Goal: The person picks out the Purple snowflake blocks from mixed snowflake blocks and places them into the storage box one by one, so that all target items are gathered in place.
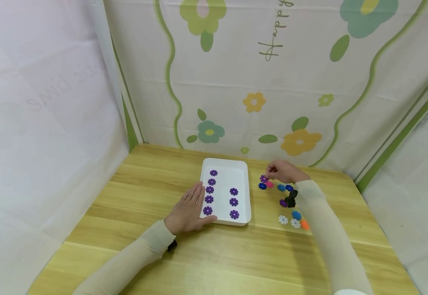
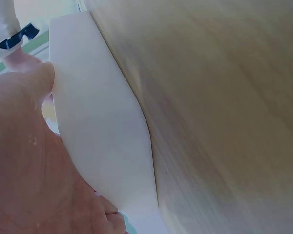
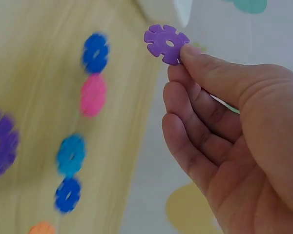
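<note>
My right hand pinches a purple snowflake disc between thumb and index finger, off the table at the back right. The other fingers are curled in. A white tray lies in the middle of the table. Inside it, several purple discs form a column on the left and three more purple discs line up on the right. My left hand rests against the tray's left rim near its front corner, fingers extended and thumb along the front edge.
Right of the tray, loose discs lie on the wooden table: dark blue, pink, light blue, purple, white and orange. A black object shows by the right sleeve. Printed cloth stands behind the table.
</note>
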Available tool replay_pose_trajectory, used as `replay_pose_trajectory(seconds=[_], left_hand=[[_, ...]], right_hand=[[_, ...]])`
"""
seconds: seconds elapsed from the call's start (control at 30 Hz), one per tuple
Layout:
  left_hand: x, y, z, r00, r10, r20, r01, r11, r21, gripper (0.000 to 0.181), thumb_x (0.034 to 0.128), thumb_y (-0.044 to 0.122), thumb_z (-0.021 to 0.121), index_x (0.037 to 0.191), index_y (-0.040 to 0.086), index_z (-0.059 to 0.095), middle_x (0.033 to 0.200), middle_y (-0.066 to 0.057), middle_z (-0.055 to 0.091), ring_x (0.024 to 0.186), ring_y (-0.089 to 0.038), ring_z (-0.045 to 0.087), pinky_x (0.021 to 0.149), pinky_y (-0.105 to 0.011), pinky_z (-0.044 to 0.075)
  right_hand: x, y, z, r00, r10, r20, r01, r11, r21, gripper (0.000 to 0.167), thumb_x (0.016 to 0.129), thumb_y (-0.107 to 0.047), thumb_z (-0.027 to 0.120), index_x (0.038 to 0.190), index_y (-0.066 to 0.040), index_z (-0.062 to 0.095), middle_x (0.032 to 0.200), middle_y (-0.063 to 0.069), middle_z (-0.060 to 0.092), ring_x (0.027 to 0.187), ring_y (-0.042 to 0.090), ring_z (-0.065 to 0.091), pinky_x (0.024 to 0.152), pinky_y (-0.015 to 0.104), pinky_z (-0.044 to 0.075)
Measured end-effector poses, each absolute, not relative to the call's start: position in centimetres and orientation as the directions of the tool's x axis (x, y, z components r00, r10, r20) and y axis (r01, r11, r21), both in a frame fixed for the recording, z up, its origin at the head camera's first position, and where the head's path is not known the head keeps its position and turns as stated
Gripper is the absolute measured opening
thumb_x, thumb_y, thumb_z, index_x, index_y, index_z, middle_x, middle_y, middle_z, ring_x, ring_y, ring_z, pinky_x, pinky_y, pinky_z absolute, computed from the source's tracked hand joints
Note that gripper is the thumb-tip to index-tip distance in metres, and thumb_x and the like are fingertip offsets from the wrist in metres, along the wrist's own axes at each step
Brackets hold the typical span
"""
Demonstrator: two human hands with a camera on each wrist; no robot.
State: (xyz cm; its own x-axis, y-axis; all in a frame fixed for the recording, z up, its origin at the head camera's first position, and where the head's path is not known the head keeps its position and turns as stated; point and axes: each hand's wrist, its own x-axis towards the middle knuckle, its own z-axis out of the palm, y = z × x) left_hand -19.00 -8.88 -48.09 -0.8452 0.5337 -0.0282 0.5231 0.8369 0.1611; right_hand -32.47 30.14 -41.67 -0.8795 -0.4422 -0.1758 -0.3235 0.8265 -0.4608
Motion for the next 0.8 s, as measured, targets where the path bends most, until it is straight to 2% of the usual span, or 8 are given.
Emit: replay_pose_trajectory(seconds=[0.17, 0.33, 0.53, 0.8], left_hand=[[-19.1, -8.9, -48.4, -0.843, 0.538, -0.009, 0.53, 0.833, 0.16, 0.106, 0.1023, 0.072, 0.046, 0.164, -0.011, 0.019, 0.175, -0.029, 0.012, 0.164, -0.041, 0.017, 0.133, -0.053, 0.024], [-19.1, -8.8, -48.6, -0.849, 0.529, -0.01, 0.522, 0.84, 0.146, 0.108, 0.1016, 0.073, 0.046, 0.164, -0.01, 0.019, 0.175, -0.028, 0.012, 0.165, -0.04, 0.016, 0.133, -0.052, 0.024], [-19.0, -8.8, -48.7, -0.851, 0.524, -0.017, 0.518, 0.845, 0.131, 0.109, 0.1014, 0.076, 0.042, 0.165, -0.009, 0.018, 0.175, -0.027, 0.013, 0.165, -0.039, 0.016, 0.133, -0.051, 0.023], [-19.1, -8.9, -48.6, -0.846, 0.533, 0.02, 0.53, 0.837, 0.135, 0.106, 0.1015, 0.072, 0.049, 0.163, -0.011, 0.023, 0.174, -0.029, 0.018, 0.163, -0.041, 0.021, 0.132, -0.051, 0.028]], right_hand=[[-33.5, 27.2, -40.9, -0.865, -0.484, -0.135, -0.384, 0.81, -0.444, 0.016, 0.105, -0.02, 0.068, 0.095, -0.009, 0.076, 0.088, 0.002, 0.073, 0.074, 0.016, 0.056, 0.07, 0.031, 0.049], [-34.4, 24.1, -40.6, -0.843, -0.521, -0.133, -0.414, 0.787, -0.458, 0.014, 0.103, -0.016, 0.07, 0.094, -0.008, 0.076, 0.088, 0.002, 0.072, 0.078, 0.016, 0.057, 0.074, 0.03, 0.05], [-35.1, 20.8, -41.0, -0.826, -0.525, -0.207, -0.396, 0.8, -0.45, 0.013, 0.103, -0.016, 0.071, 0.095, -0.007, 0.077, 0.093, 0.005, 0.073, 0.082, 0.016, 0.059, 0.076, 0.029, 0.051], [-35.7, 18.2, -42.1, -0.821, -0.489, -0.295, -0.372, 0.85, -0.373, 0.011, 0.1, -0.018, 0.074, 0.093, -0.011, 0.08, 0.092, 0.002, 0.076, 0.084, 0.015, 0.063, 0.075, 0.027, 0.054]])
